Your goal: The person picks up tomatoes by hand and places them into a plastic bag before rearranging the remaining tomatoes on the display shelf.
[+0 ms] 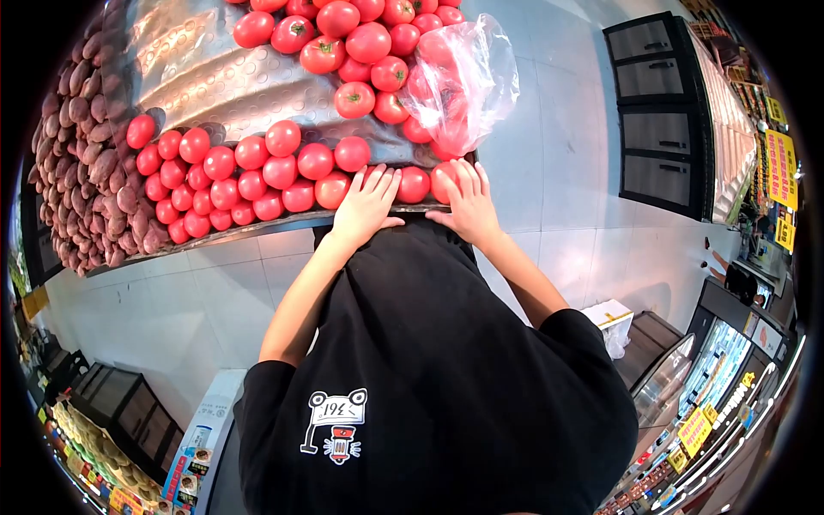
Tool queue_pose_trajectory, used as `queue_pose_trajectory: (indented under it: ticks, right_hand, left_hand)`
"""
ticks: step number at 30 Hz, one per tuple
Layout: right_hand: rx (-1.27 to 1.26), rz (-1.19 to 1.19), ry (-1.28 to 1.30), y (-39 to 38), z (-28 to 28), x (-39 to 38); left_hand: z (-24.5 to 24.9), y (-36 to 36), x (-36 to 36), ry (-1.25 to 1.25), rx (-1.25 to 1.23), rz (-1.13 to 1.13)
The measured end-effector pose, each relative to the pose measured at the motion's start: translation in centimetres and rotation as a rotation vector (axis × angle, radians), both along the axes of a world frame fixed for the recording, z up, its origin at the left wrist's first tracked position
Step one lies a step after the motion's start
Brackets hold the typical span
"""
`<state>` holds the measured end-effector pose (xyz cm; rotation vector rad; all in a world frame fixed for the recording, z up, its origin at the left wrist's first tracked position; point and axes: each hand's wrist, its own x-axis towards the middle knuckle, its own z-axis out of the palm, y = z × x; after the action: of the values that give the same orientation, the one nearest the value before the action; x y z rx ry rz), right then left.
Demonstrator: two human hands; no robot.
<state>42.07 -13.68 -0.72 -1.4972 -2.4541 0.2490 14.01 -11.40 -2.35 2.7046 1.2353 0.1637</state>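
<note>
My left hand [366, 206] lies palm down at the front edge of a display stand, its fingers stretched over the front row of tomatoes and its thumb apart. A red tomato [332, 190] touches its outer side, and another tomato [413, 184] sits between my two hands. My right hand [469, 204] is at the stand's corner, fingers spread and resting against a tomato [443, 181] partly covered by them. Just beyond it, a clear plastic bag [481, 81] with tomatoes inside leans on the pile. Several tomatoes [251, 152] stand in stacked rows to the left.
A silvery dimpled mat [202, 73] lies behind the rows, with a larger tomato heap [367, 43] at the back. Dark reddish root vegetables [81, 163] fill the left side. A black cabinet [657, 116] stands to the right on the grey tiled floor [558, 129]. A white box [608, 316] sits lower right.
</note>
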Motion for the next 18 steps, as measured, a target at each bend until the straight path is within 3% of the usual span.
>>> queue_pose_trajectory:
  ticks: [3, 7, 15, 18]
  right_hand:
    - [0.046, 0.019, -0.134, 0.2, -0.8, 0.1]
    - [0.093, 0.031, -0.097, 0.8, -2.3, 0.9]
    - [0.066, -0.073, 0.238, -0.5, -2.4, 1.0]
    - [0.073, -0.232, 0.479, -0.2, -1.6, 0.4]
  left_hand:
    - [-0.5, -0.1, 0.2, -0.015, -0.004, 0.031]
    - [-0.7, -0.1, 0.6, 0.012, 0.041, 0.061]
    - [-0.3, -0.4, 0.5, -0.07, 0.008, 0.128]
    - [-0.1, -0.4, 0.5, -0.06, 0.005, 0.123]
